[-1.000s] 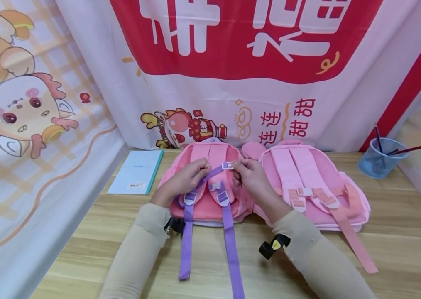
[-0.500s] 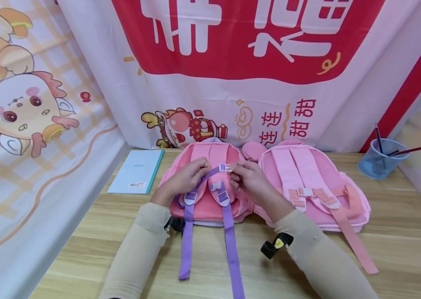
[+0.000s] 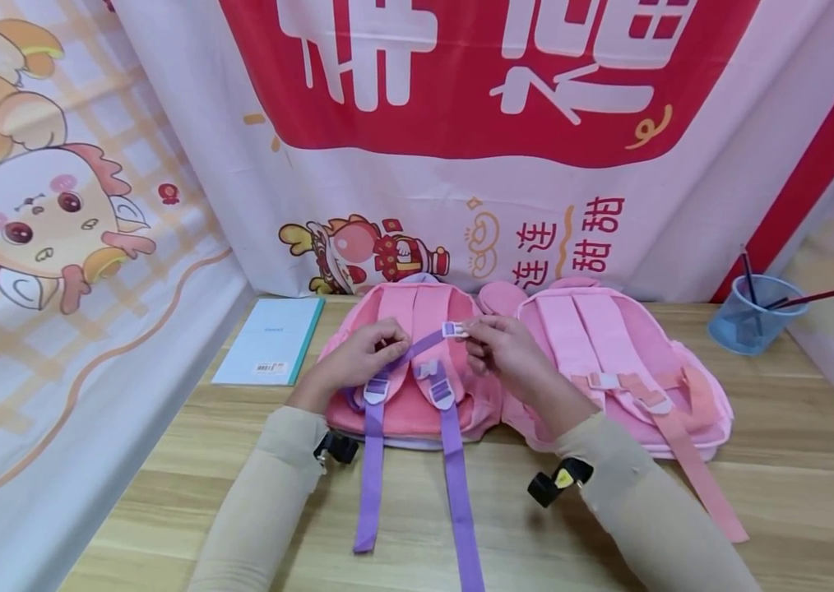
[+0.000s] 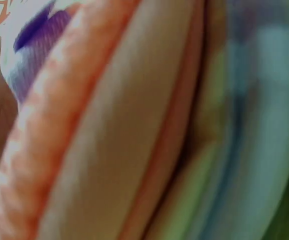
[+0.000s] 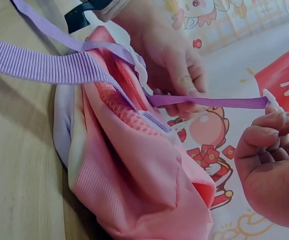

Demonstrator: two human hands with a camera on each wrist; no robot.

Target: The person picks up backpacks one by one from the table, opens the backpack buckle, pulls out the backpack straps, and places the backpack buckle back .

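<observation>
Over a wooden table (image 3: 165, 493), the buckle (image 3: 453, 330) is held above the left bag (image 3: 410, 411), pinched by the right hand (image 3: 509, 349). The left hand (image 3: 358, 358) grips its purple strap (image 3: 428, 340). Compared with half a second ago, the hands are slightly farther apart and the buckle slightly rightward. Another bag (image 3: 613, 345), notebook (image 3: 269, 341) and cup (image 3: 731, 329) stay put.

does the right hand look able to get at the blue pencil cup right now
Probably not straight away: the right hand pinches the white buckle, and the lighter pink backpack lies between that hand and the cup.
</observation>
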